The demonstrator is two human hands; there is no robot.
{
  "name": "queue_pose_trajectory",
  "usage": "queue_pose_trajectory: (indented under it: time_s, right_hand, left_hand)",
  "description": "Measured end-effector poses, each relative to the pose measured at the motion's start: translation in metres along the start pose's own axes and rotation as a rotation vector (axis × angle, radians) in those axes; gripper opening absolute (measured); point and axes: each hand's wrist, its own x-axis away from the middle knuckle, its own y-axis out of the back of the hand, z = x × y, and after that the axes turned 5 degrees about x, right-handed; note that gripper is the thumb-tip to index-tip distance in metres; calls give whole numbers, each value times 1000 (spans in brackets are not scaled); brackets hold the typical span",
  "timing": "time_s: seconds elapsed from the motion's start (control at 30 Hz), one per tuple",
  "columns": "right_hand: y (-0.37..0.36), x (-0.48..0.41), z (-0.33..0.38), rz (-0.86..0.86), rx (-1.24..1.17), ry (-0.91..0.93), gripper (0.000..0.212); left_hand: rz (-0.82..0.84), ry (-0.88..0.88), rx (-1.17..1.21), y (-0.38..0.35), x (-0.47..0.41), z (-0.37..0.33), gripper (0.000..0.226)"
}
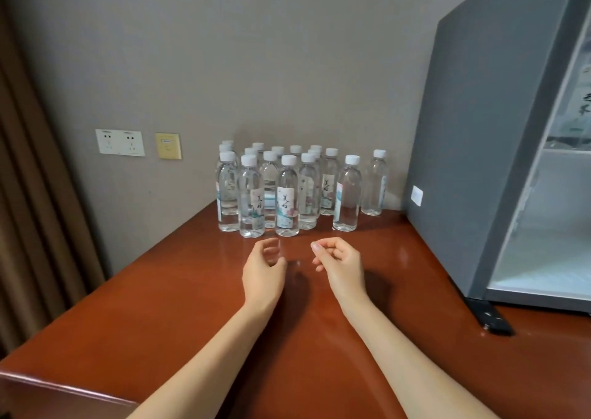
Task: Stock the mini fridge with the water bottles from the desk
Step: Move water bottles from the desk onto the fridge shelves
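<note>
Several clear water bottles point(287, 196) with white caps and pale labels stand upright in a cluster at the back of the red-brown desk point(179, 297), against the wall. My left hand point(263, 273) and my right hand point(339, 263) hover side by side just in front of the cluster, both empty with fingers loosely curled and apart. The grey mini fridge point(473, 150) stands on the desk at the right with its inside open to view. At least one labelled bottle point(579, 111) lies on its upper shelf; the lower space looks bare.
Two white wall sockets point(120, 142) and a yellow wall plate point(168, 146) sit left of the bottles. A brown curtain point(28, 195) hangs at the far left. A black fridge foot point(489, 316) juts onto the desk. The desk's near edge runs lower left.
</note>
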Motion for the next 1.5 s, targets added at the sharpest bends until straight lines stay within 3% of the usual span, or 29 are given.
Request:
queue_pose_trajectory:
  time_s: [0.37,0.53,0.7,0.87,1.03,1.27,1.5]
  right_hand:
    - [-22,-35,-10,-3,-89,-121,10]
    - [-23,-38,-13,25,-71,-105,9]
    - [-24,-39,-17,45,-56,-94,5]
    - [-24,-40,-19,51,-61,-113,7]
    - [-24,-41,-17,55,-56,-103,6]
    - [-24,-38,-16,59,-39,-95,7]
    - [-25,-37,-15,71,-31,-92,9]
  left_hand:
    - [14,-16,15,-16,-43,13,48]
    - [152,1,8,-27,-67,20,89]
    - [242,-41,21,-35,-84,20,105]
    - [254,-24,-20,-41,-104,29,103]
    - [253,-57,-143,-41,-104,25,85]
    - [240,-94,-77,-43,-107,30,73]
    - [282,-87,-38,-46,-109,30,90]
